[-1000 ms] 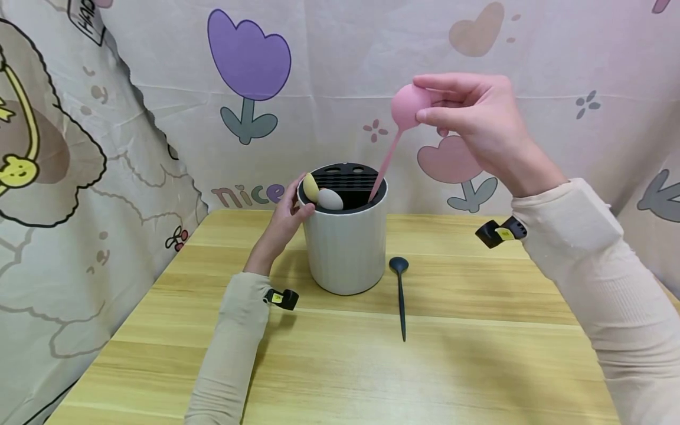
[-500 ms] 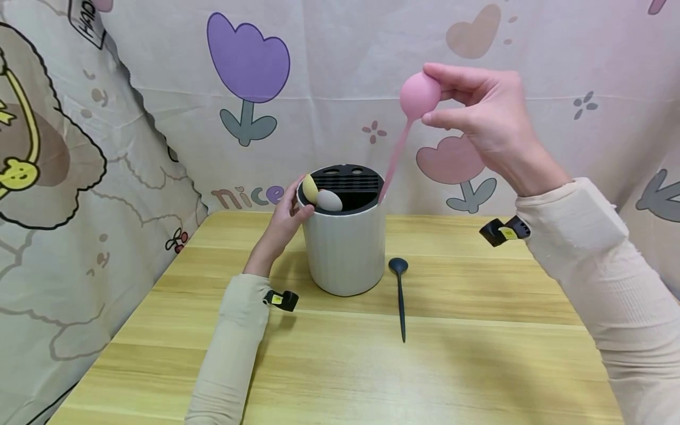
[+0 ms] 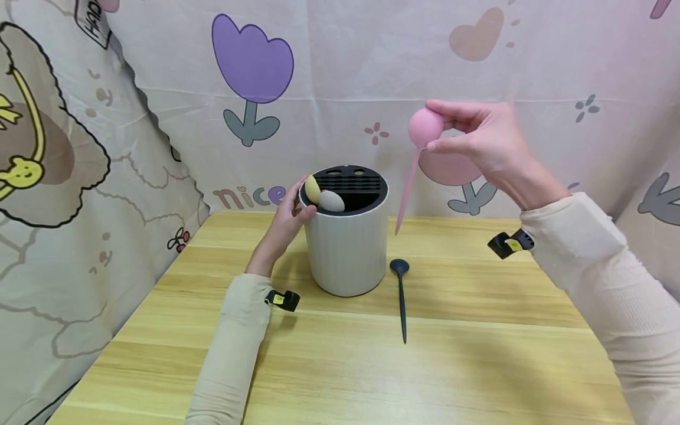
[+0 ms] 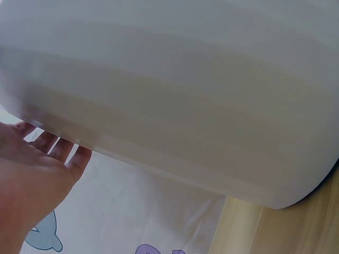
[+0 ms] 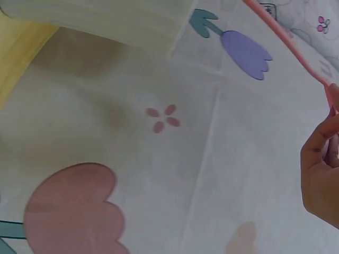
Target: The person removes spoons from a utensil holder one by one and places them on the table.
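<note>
My right hand (image 3: 486, 141) pinches a pink spoon (image 3: 425, 127) by its round bowl, handle hanging down to the right of the utensil holder's rim. In the right wrist view the pink handle (image 5: 288, 39) slants across the upper right. The utensil holder (image 3: 347, 254) is a white ribbed cylinder with a black slotted top. My left hand (image 3: 289, 212) grips its upper left side, thumb at the front rim; the left wrist view has the fingers along its wall. A yellow spoon (image 3: 312, 189) and a light grey spoon (image 3: 332, 201) stand in it, bowls up, handles hidden.
A dark blue spoon (image 3: 399, 268) lies on the wooden table (image 3: 340, 366), right of the holder, handle pointing toward me. Behind the table hangs a printed cloth (image 3: 340, 71) with flowers; more cloth drapes along the left side.
My right hand has drawn the pink spoon out of the holder and carried it right, then lower, beside the rim. The left hand stays at the holder.
</note>
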A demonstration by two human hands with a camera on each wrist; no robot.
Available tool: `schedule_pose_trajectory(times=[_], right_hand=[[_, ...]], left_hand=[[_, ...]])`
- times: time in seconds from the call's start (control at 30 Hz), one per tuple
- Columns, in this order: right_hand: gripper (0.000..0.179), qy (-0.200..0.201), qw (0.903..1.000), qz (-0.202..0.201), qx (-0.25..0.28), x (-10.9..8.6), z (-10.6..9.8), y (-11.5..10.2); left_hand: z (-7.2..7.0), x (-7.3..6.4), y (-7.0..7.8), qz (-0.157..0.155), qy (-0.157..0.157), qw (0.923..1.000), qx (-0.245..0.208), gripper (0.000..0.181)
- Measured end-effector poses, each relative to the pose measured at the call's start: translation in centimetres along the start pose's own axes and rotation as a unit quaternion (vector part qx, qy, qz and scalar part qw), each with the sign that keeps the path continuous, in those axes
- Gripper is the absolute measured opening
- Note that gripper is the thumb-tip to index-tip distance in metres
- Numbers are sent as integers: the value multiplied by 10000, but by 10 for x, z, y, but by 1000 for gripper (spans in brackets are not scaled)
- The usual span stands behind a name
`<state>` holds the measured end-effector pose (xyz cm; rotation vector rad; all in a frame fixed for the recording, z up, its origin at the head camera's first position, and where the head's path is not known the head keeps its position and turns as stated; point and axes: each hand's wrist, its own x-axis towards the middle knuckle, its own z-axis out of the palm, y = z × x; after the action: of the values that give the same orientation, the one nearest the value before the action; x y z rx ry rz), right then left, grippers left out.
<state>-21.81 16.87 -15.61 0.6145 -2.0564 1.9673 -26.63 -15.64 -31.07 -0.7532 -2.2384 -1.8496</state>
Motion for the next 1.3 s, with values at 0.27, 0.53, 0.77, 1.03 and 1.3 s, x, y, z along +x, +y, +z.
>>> schedule_pose_trajectory(times=[0.27, 0.53, 0.77, 1.03, 1.3], right_hand=[[52, -244, 9939, 663, -842, -3, -8, 23], [58, -492, 9913, 850, -872, -10, -10, 50], [59, -487, 9837, 1138, -1301, -18, -13, 74], [62, -1021, 9771, 1470, -1154, -30, -20, 100], [59, -1351, 9679, 1733, -1222, -39, -25, 128]], left_hand=[[1, 0, 1, -40, 31, 10000, -32, 128], [2, -1, 1, -51, 28, 10000, -5, 128], [1, -1, 1, -44, 38, 10000, 32, 128], [1, -1, 2, -21, 35, 10000, 38, 128], [1, -1, 3, -25, 32, 10000, 81, 128]])
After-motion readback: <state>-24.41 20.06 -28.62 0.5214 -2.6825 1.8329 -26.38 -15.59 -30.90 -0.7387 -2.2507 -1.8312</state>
